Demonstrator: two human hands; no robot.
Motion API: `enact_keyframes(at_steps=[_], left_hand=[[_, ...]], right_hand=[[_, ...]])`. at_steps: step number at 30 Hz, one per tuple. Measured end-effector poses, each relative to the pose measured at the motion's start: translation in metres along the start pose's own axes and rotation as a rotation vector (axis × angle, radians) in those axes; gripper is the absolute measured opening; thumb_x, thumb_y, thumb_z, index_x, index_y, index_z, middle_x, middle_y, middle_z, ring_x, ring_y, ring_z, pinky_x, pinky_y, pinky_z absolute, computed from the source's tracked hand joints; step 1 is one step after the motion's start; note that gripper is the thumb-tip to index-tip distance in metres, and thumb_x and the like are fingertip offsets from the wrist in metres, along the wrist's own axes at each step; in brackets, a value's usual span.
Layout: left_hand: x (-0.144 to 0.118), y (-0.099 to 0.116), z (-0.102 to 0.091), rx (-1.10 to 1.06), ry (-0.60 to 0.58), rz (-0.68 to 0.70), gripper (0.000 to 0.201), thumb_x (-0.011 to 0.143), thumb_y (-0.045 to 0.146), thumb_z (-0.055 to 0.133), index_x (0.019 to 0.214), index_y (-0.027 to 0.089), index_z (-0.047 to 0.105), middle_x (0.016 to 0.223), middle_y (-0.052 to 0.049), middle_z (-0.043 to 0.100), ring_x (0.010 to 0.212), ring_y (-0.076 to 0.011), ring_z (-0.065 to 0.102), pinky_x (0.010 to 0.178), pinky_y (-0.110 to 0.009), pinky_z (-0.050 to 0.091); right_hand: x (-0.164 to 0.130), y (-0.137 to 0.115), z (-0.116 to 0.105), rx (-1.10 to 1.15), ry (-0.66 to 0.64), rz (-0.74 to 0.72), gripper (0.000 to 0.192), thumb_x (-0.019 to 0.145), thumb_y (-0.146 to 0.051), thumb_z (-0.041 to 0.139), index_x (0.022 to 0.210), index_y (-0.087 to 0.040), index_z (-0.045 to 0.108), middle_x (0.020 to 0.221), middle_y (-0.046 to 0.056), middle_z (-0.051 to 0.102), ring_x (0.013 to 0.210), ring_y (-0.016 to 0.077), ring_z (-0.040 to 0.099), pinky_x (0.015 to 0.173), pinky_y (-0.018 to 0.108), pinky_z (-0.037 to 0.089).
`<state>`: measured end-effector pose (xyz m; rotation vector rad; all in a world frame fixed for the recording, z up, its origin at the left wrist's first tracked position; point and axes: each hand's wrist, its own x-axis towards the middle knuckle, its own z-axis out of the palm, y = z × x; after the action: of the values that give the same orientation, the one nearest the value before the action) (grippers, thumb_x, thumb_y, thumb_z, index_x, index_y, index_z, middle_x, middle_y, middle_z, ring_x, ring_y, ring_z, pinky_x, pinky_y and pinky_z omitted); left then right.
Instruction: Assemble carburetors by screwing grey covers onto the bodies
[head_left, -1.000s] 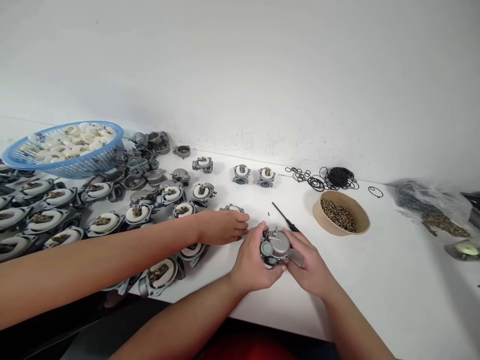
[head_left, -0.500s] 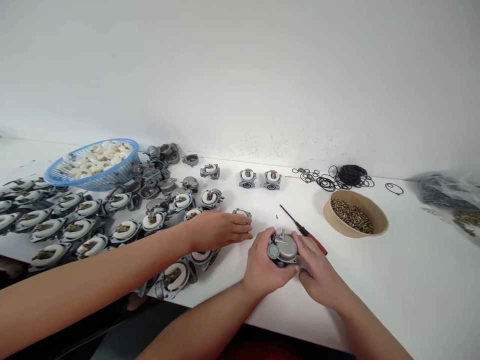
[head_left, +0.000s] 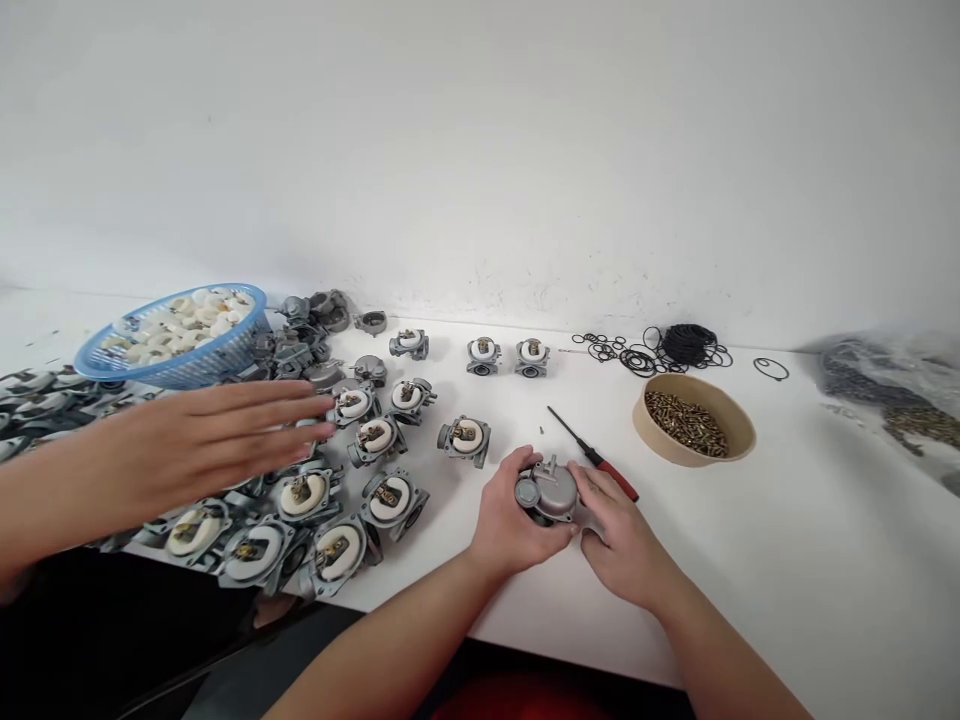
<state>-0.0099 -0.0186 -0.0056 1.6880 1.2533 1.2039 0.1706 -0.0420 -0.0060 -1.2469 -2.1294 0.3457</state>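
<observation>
Near the front of the white table, a grey metal carburetor with its domed bowl cover facing up is held between both hands. My left hand wraps round its left side, fingers and thumb closed on it. From the right, my right hand grips the same carburetor, fingers along its top edge and thumb low. A screwdriver with a red and black handle lies just beyond my right hand. One tiny screw rests on the table behind the carburetor. The carburetor's underside is hidden.
Open carburetors with white floats crowd the left side. Another person's hand reaches over them. A blue basket of white floats, a paper bowl of brass-coloured screws, black rubber rings and a plastic bag lie around.
The other person's hand has pulled back left, uncovering a carburetor with a white float. Both my hands keep their hold on the carburetor. The whole view has shifted slightly.
</observation>
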Motion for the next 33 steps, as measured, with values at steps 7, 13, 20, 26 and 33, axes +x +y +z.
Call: enact_keyframes(at_steps=[7,13,20,26,33], left_hand=[[0.000,-0.003,-0.002,-0.043,0.002,-0.001,0.090,0.050,0.025,0.082,0.129,0.021,0.038,0.120,-0.010,0.066,0.104,-0.0269,0.068,0.094,-0.042,0.056],[0.001,-0.011,-0.004,-0.037,-0.011,0.035,0.087,0.058,0.029,0.081,0.132,0.020,0.036,0.127,-0.014,0.063,0.117,-0.0297,0.064,0.099,-0.046,0.053],[0.004,-0.009,-0.004,-0.016,0.004,0.018,0.078,0.062,0.035,0.080,0.129,0.020,0.042,0.127,-0.015,0.063,0.119,-0.0337,0.062,0.097,-0.049,0.054],[0.004,-0.003,-0.004,-0.082,-0.031,-0.070,0.084,0.063,0.043,0.078,0.135,0.022,0.039,0.132,-0.015,0.060,0.124,-0.0357,0.058,0.101,-0.055,0.050],[0.003,-0.002,-0.002,-0.159,-0.025,-0.106,0.081,0.062,0.050,0.078,0.131,0.022,0.045,0.131,-0.015,0.061,0.119,-0.0351,0.061,0.096,-0.050,0.055]], right_hand=[[0.002,0.000,0.002,0.064,0.038,-0.005,0.076,0.080,-0.007,0.049,0.152,-0.023,0.030,0.139,0.014,0.050,0.128,0.0291,0.051,0.101,0.047,0.053],[0.007,-0.002,0.002,0.153,0.069,0.041,0.069,0.079,-0.012,0.055,0.145,-0.020,0.041,0.137,0.015,0.053,0.127,0.0298,0.052,0.104,0.049,0.049],[0.012,-0.003,0.001,0.227,0.127,0.023,0.071,0.069,-0.012,0.058,0.139,-0.018,0.048,0.131,0.014,0.057,0.121,0.0282,0.054,0.104,0.046,0.048],[0.016,-0.003,0.000,0.207,0.149,-0.003,0.071,0.065,-0.014,0.056,0.136,-0.017,0.051,0.124,0.013,0.060,0.115,0.0266,0.057,0.100,0.042,0.051],[0.017,-0.002,-0.003,0.285,0.125,-0.018,0.075,0.063,-0.025,0.061,0.137,-0.017,0.050,0.124,0.014,0.060,0.110,0.0277,0.059,0.097,0.043,0.052]])
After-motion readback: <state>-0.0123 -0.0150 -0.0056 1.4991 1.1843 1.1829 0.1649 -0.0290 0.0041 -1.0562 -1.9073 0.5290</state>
